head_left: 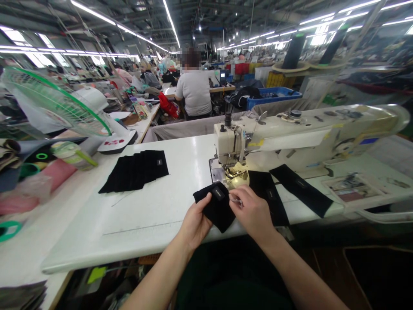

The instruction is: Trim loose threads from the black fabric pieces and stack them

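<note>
My left hand (197,221) grips a black fabric piece (220,215) at the table's front edge, thumb on top. A small dark label (218,193) with light lettering faces up on it. At the fabric's right edge, my right hand (253,211) is closed in a pinch around a small thin metal tool (236,199); its exact kind is mostly hidden by the fingers. Just beyond the fabric is the needle area of a sewing machine (230,146). Two more labelled black pieces, one (269,193) beside my right hand and another (301,189) farther right, lie flat.
An overlapping stack of black pieces (135,172) lies on the white table (145,215) to the left. A parts tray (355,189) sits at the right. A green fan (58,99) stands at the left; a seated person (194,92) is ahead.
</note>
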`<state>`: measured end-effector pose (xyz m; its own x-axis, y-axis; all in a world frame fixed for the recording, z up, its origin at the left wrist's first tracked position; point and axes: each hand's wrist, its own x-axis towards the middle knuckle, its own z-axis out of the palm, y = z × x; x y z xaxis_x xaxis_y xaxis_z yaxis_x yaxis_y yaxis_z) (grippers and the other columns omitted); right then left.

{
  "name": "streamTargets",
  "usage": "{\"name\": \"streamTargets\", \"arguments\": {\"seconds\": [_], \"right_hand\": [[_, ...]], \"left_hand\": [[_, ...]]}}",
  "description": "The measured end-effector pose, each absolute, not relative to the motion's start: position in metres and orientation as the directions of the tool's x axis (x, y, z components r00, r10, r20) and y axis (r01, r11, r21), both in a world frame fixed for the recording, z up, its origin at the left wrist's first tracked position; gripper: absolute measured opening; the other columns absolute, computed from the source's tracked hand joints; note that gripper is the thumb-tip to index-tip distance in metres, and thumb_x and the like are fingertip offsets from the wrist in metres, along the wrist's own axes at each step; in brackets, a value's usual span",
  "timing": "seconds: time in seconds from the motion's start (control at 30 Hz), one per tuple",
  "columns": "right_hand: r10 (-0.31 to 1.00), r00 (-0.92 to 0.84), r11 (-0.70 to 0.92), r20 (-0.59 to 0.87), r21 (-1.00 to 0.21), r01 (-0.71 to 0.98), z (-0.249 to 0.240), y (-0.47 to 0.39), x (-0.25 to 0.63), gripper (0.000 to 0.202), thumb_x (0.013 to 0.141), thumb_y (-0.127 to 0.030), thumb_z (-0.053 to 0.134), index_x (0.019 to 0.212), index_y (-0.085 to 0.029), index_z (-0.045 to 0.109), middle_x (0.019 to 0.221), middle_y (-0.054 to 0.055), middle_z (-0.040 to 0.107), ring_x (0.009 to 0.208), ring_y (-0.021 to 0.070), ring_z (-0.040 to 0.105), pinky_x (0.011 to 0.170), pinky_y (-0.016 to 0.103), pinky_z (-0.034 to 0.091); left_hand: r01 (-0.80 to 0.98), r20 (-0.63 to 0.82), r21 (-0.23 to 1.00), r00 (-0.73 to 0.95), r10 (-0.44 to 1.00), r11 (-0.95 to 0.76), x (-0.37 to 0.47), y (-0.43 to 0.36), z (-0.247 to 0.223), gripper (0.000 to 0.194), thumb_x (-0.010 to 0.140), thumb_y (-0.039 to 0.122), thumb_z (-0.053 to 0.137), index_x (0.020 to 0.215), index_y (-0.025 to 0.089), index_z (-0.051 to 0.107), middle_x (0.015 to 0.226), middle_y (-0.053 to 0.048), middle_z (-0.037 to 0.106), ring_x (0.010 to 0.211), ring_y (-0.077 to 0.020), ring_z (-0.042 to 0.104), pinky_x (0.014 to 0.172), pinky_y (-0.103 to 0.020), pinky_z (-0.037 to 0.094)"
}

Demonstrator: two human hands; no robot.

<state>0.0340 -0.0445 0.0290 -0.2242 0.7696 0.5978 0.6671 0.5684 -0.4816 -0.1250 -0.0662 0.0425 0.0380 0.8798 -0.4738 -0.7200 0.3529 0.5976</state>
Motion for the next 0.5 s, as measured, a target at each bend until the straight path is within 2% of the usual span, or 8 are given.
{"name": "streamTargets", "arguments": {"seconds": [0.07, 0.13, 0.17, 0.23, 0.33, 0.4, 0.5], "right_hand": [[0.778, -0.239, 0.546, 0.58, -0.437, 0.715, 0.03, -0.045, 0.033, 0.012, 0.087, -0.015, 0.051, 0.086, -0.019, 0.063, 0.087, 0.004, 0.067, 0.071, 0.0153, 0.063, 0.061, 0.023, 0.044], [0.807, -0.236, 0.513, 0.542, -0.444, 0.735, 0.031, -0.044, 0.031, 0.01, 0.085, -0.016, 0.052, 0.081, -0.019, 0.061, 0.083, 0.005, 0.065, 0.068, 0.0153, 0.061, 0.059, 0.024, 0.043], [0.824, -0.215, 0.496, 0.524, -0.484, 0.721, 0.031, -0.044, 0.03, 0.009, 0.084, -0.017, 0.052, 0.08, -0.019, 0.06, 0.082, 0.005, 0.064, 0.068, 0.0153, 0.06, 0.06, 0.024, 0.043], [0.87, -0.133, 0.444, 0.475, -0.638, 0.629, 0.032, -0.041, 0.029, 0.007, 0.081, -0.019, 0.052, 0.077, -0.02, 0.057, 0.078, 0.003, 0.062, 0.067, 0.0152, 0.058, 0.061, 0.025, 0.044], [0.956, 0.016, 0.262, 0.292, -0.881, 0.395, 0.034, -0.036, 0.032, 0.012, 0.082, -0.029, 0.051, 0.074, -0.021, 0.055, 0.065, -0.001, 0.056, 0.058, 0.0141, 0.052, 0.056, 0.024, 0.044], [0.98, 0.074, 0.154, 0.183, -0.944, 0.291, 0.037, -0.033, 0.037, 0.019, 0.084, -0.036, 0.051, 0.073, -0.021, 0.054, 0.058, -0.003, 0.051, 0.053, 0.0138, 0.049, 0.052, 0.025, 0.041], [0.98, 0.1, 0.137, 0.172, -0.948, 0.287, 0.041, -0.031, 0.045, 0.033, 0.088, -0.043, 0.046, 0.063, -0.022, 0.051, 0.055, -0.002, 0.052, 0.054, 0.0148, 0.05, 0.056, 0.027, 0.042]], "left_hand": [[-0.72, -0.457, 0.607, 0.029, 0.889, 0.336, -0.122, -0.068, 0.043, 0.022, 0.091, 0.016, 0.056, 0.107, 0.005, 0.067, 0.099, -0.015, 0.075, 0.095, -0.0247, 0.071, 0.094, -0.035, 0.055], [-0.724, -0.449, 0.611, 0.015, 0.893, 0.319, -0.12, -0.069, 0.044, 0.022, 0.091, 0.015, 0.056, 0.107, 0.005, 0.066, 0.099, -0.015, 0.075, 0.096, -0.0256, 0.071, 0.094, -0.035, 0.055], [-0.726, -0.451, 0.61, 0.012, 0.893, 0.318, -0.119, -0.069, 0.044, 0.022, 0.091, 0.015, 0.057, 0.107, 0.005, 0.066, 0.099, -0.015, 0.075, 0.096, -0.026, 0.071, 0.093, -0.036, 0.055], [-0.727, -0.467, 0.601, 0.018, 0.884, 0.332, -0.119, -0.069, 0.044, 0.022, 0.091, 0.016, 0.057, 0.107, 0.005, 0.066, 0.098, -0.015, 0.076, 0.095, -0.0265, 0.072, 0.092, -0.037, 0.056], [-0.735, -0.495, 0.579, 0.027, 0.868, 0.353, -0.122, -0.067, 0.044, 0.021, 0.091, 0.017, 0.056, 0.105, 0.005, 0.067, 0.094, -0.014, 0.076, 0.092, -0.0258, 0.072, 0.09, -0.036, 0.057], [-0.744, -0.507, 0.571, 0.014, 0.862, 0.348, -0.125, -0.066, 0.045, 0.021, 0.092, 0.017, 0.055, 0.104, 0.005, 0.067, 0.093, -0.014, 0.076, 0.091, -0.0248, 0.073, 0.09, -0.035, 0.057], [-0.749, -0.514, 0.569, -0.003, 0.858, 0.338, -0.128, -0.065, 0.045, 0.021, 0.092, 0.015, 0.054, 0.103, 0.004, 0.067, 0.093, -0.015, 0.076, 0.09, -0.0246, 0.073, 0.09, -0.035, 0.057]]}}
